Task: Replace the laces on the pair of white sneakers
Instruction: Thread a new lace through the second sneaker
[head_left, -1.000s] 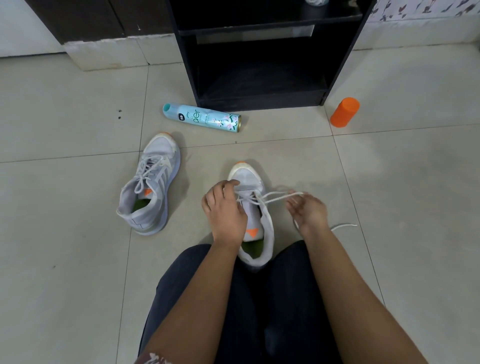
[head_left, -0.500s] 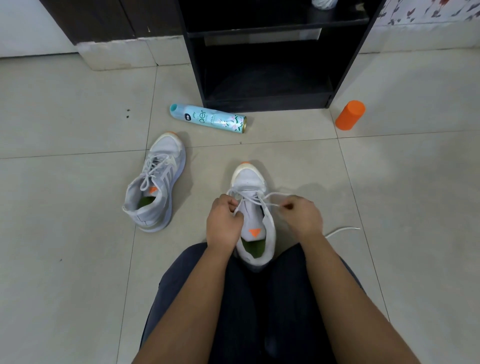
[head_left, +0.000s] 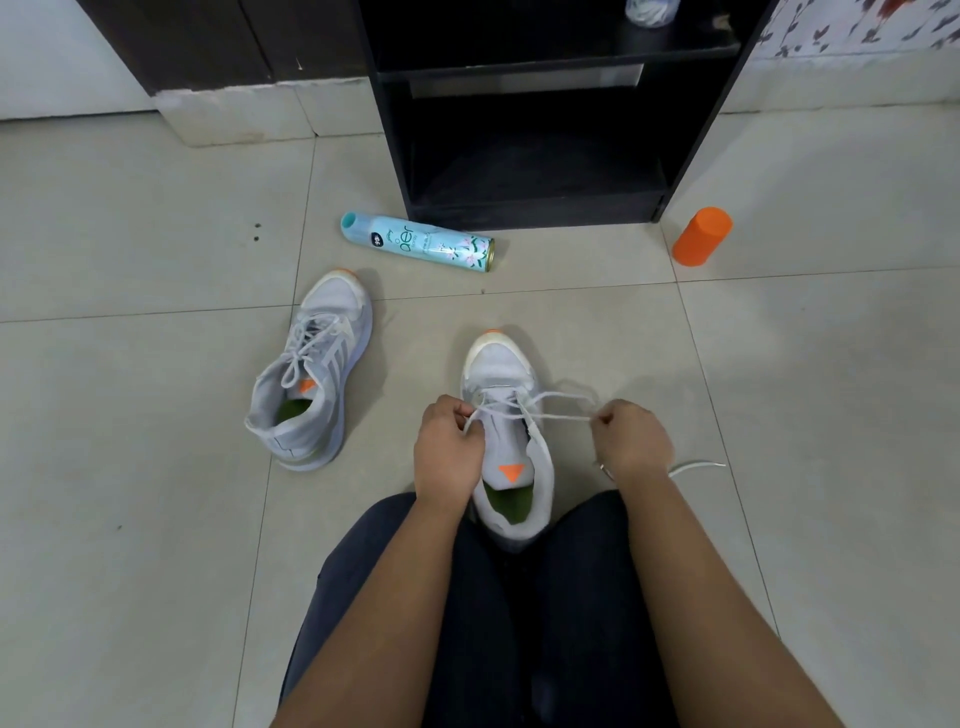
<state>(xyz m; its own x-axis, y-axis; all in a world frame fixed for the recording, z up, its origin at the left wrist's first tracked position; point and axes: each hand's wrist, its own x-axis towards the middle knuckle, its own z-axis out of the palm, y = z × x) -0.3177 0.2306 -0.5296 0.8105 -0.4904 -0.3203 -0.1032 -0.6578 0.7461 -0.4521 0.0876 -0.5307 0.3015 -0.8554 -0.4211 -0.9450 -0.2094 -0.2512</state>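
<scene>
A white sneaker (head_left: 501, 374) with an orange toe tip stands on the floor tiles between my knees, toe pointing away. Its white lace (head_left: 540, 413) runs through the lower eyelets. My left hand (head_left: 449, 449) pinches one lace end at the shoe's left side. My right hand (head_left: 631, 441) pinches the other strand and holds it out to the right, apart from the shoe. A loose lace tail (head_left: 698, 465) lies on the floor behind my right wrist. The second white sneaker (head_left: 311, 374), fully laced, lies tilted on its side to the left.
A light blue spray can (head_left: 418, 243) lies on the tiles ahead. An orange cap (head_left: 702, 236) stands at the right. A black open shelf unit (head_left: 535, 114) stands beyond them. My dark-trousered legs (head_left: 498, 623) fill the lower middle.
Both hands dropped lower and spread apart along the shoe, my right hand drawing the lace strand out to the right. The shoes have not shifted on the floor.
</scene>
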